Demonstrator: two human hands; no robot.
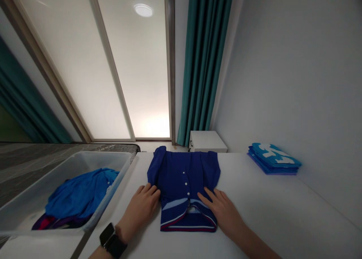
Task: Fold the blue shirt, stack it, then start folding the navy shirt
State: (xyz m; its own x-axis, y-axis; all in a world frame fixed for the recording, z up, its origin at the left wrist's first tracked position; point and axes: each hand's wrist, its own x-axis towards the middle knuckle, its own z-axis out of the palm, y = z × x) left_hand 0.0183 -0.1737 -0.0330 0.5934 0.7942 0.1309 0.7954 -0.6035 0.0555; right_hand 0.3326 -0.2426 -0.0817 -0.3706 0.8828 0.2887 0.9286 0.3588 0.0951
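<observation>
A dark blue polo shirt (181, 176) with white buttons and a striped collar lies flat on the white table (268, 210), collar towards me. My left hand (141, 208), with a black watch on its wrist, rests on the shirt's left edge, fingers together and stretched out. My right hand (223, 210) lies flat on the shirt's right side near the collar, fingers spread. Neither hand holds anything.
A clear plastic bin (34, 198) at the left holds crumpled blue and purple garments (79, 195). A stack of folded blue shirts (273, 159) sits at the table's far right by the wall. A white cabinet (206, 141) and teal curtain (203, 62) stand behind the table.
</observation>
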